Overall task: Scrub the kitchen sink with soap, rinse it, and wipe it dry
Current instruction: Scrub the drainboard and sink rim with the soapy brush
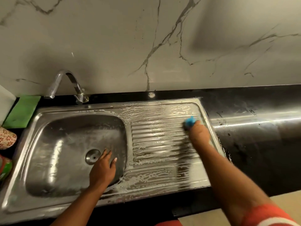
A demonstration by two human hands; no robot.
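Sink (48,112): stainless steel, set in a black counter (254,128) below a marble-patterned wall (114,38). Basin on the left, ribbed drainboard (161,141) on the right. White suds streak the drainboard and its back and front rims; the basin looks wet with far less foam.

Scrubber (190,121): blue, at the far right corner of the drainboard, pressed against the ridges. The right hand (198,134) grips it, fingers curled over it; hand and scrubber are motion-blurred, so the exact finger placement is unclear.

Left hand (103,168): over the basin, fingers straight and slightly spread, holding nothing, tips just beside the round drain (92,156). Contact with the basin floor cannot be judged.

Tap (65,83): chrome, curved, mounted behind the basin with its spout over the back left corner; no water is seen running.

Green cloth (22,110): flat on the counter, left of the sink. A red-patterned cup (6,138) sits at the left edge, nearer the person.
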